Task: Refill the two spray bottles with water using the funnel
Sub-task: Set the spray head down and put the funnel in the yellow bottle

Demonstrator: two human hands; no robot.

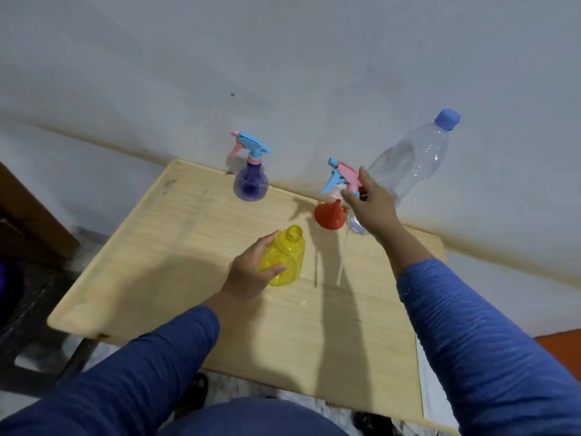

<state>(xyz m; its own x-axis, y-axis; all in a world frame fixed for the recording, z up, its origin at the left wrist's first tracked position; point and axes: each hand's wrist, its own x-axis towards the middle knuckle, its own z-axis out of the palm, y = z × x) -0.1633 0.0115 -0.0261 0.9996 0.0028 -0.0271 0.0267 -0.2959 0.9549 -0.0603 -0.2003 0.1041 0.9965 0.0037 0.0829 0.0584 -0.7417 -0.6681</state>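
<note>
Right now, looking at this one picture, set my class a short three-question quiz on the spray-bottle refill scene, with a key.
1. True or false: the yellow bottle has its spray head on.
2. Which hand holds the removed spray head? A) left hand B) right hand
3. Fill in: the red funnel lies on the ____.

Key: 1. False, its neck is open. 2. B; the dip tube hangs from it. 3. Table, beside the right hand, not in any bottle. The purple spray bottle stands capped.
</note>
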